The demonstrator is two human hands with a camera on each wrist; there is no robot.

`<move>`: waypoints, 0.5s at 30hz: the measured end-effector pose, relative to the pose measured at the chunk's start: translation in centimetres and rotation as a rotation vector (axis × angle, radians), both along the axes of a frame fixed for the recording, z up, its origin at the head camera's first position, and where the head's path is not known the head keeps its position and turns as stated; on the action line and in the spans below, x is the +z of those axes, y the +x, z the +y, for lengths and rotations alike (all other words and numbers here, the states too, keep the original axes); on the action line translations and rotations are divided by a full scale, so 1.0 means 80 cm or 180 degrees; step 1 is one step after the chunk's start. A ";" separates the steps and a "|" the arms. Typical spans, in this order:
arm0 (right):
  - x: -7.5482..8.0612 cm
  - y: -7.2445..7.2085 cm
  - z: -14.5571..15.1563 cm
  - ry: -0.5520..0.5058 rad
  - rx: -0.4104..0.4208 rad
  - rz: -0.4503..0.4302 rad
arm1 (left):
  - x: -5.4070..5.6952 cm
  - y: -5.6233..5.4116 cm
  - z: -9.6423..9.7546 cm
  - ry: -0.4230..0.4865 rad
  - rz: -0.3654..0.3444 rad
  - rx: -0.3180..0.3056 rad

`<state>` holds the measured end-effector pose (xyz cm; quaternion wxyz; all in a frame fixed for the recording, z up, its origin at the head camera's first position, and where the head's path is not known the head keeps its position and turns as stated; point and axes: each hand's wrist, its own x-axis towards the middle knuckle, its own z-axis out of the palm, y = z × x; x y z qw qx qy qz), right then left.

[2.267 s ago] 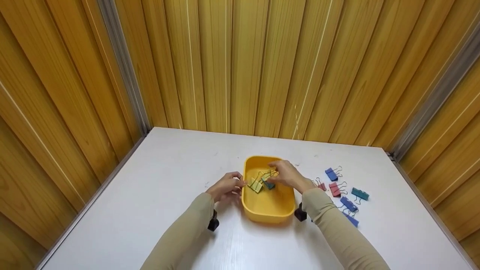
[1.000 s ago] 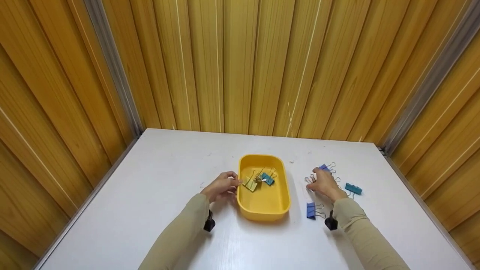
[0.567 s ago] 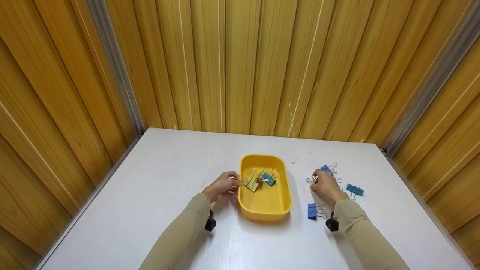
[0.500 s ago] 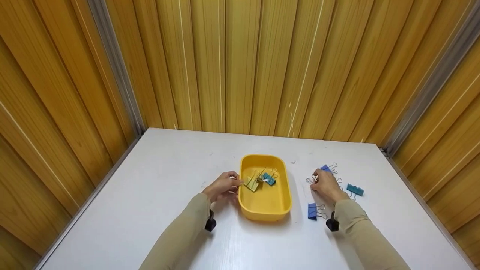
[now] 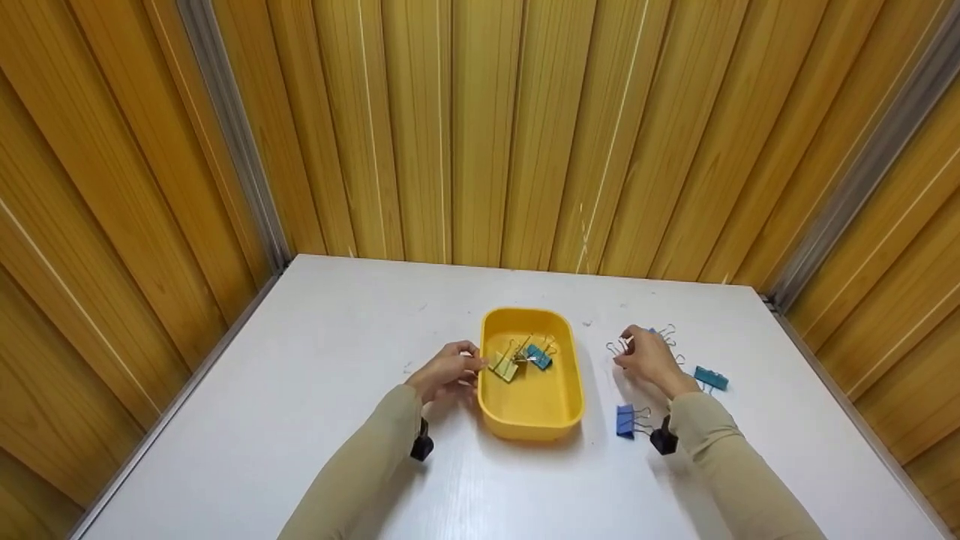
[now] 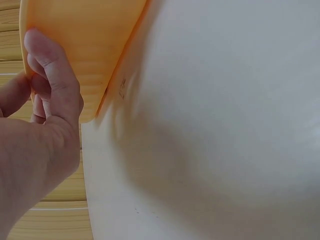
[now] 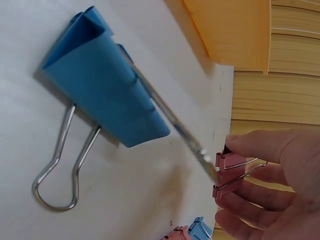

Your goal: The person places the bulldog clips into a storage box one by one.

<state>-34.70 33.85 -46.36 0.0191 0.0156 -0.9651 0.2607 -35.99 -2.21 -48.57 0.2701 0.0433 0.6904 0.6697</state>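
Note:
My left hand (image 5: 448, 369) pinches the left rim of a yellow bin (image 5: 529, 433); in the left wrist view its thumb and fingers (image 6: 60, 87) meet the rim and outer wall. A pale yellow binder clip (image 5: 505, 368) and a teal binder clip (image 5: 538, 357) lie in the bin, wire handles tangled between them. To the bin's right, my right hand (image 5: 649, 360) pinches a pink binder clip (image 7: 232, 172) between thumb and fingers. In the head view most of that clip is hidden; its wire handles stick out leftward.
Right of the bin on the white table (image 5: 360, 322) lie a blue clip (image 5: 625, 421) and a teal clip (image 5: 710, 377). Another blue clip (image 5: 654, 332) is partly behind my right hand. Wood-patterned walls (image 5: 480, 135) enclose the table's back and sides.
My right hand left the bin, reached the clips on the right and took hold of the pink binder clip, now shifting slightly left with it. My left hand kept its place on the rim.

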 end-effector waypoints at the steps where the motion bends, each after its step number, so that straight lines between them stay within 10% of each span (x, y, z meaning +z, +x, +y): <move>1: 0.002 0.000 -0.001 -0.0006 0.0009 0.0003 | 0.000 0.000 0.000 0.0013 -0.0004 0.0007; 15: 0.025 -0.002 -0.019 -0.0119 0.0152 0.0100 | 0.000 0.000 0.000 -0.0009 -0.0052 0.0017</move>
